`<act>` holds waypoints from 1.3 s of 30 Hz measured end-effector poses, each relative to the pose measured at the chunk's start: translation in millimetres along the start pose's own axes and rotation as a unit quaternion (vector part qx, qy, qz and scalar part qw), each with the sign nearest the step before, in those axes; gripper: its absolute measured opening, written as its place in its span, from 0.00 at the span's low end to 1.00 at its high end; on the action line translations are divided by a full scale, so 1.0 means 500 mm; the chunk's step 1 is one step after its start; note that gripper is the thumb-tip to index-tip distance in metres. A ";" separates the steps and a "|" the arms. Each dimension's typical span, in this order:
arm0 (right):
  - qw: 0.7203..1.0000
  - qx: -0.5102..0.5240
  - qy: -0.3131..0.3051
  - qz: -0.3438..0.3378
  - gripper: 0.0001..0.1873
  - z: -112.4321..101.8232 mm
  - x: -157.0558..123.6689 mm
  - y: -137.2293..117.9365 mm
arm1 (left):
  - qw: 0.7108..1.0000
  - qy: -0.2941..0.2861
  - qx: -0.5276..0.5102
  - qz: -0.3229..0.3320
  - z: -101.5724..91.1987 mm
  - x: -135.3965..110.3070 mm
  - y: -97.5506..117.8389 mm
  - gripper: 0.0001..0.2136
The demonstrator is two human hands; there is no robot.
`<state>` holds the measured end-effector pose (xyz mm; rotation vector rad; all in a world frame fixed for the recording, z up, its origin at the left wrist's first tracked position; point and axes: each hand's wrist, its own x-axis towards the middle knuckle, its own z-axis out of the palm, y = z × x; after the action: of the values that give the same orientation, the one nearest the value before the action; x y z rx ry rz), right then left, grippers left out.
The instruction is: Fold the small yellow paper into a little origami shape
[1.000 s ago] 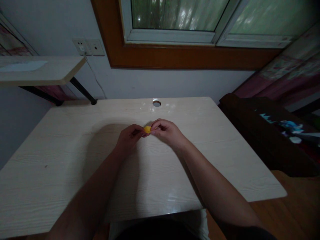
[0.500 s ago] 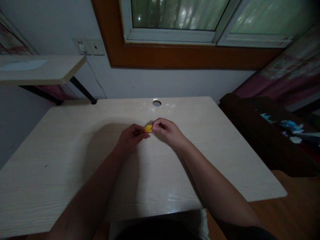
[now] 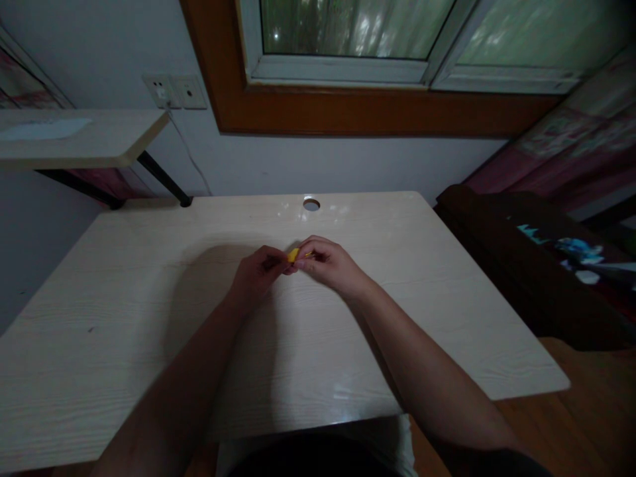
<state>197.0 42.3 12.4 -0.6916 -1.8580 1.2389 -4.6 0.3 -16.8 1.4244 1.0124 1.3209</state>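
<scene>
A small yellow piece of folded paper (image 3: 293, 254) is held between my two hands above the middle of the desk (image 3: 318, 358). My left hand (image 3: 257, 273) pinches its left end between thumb and fingers. From the other side, my right hand (image 3: 332, 264) closes thumb and forefinger on it, and a bit of yellow shows between those fingers. Fingers cover much of the paper, so its full folded shape is hidden.
At the back edge of the desk is a round cable hole (image 3: 311, 205). A raised shelf (image 3: 119, 142) on black legs stands at the back left, below a wall socket (image 3: 173, 91). Right of the desk sits a dark brown piece of furniture (image 3: 497, 258) with coloured items on it.
My right hand has shifted slightly left over the paper, its fingers now closer to the left hand's. Less of the yellow shows between the hands.
</scene>
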 end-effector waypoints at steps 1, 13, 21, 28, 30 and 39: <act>1.000 -0.001 0.003 0.001 0.10 -0.001 -0.001 0.000 | 1.000 -0.002 -0.008 -0.001 0.000 0.000 -0.001 0.11; 0.995 0.071 0.030 0.058 0.13 0.015 0.000 0.007 | 0.999 -0.013 -0.042 -0.010 0.004 0.002 0.008 0.10; 0.997 -0.006 0.059 0.054 0.12 0.018 0.002 0.008 | 1.000 0.000 -0.009 -0.012 0.002 -0.002 0.001 0.12; 0.996 -0.065 0.056 0.024 0.08 0.017 -0.001 -0.009 | 0.997 0.006 0.071 0.008 -0.001 -0.003 0.003 0.11; 0.996 -0.073 0.053 0.021 0.08 0.016 0.000 -0.012 | 0.996 0.001 0.088 0.017 -0.001 -0.003 0.006 0.10; 0.994 -0.055 0.065 0.068 0.12 0.019 0.000 0.004 | 1.000 0.004 0.026 0.004 -0.001 -0.003 0.005 0.12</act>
<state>189.3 38.4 8.3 -0.9508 -1.8059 1.1519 -5.4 -1.7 -14.6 1.4654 1.0544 1.3146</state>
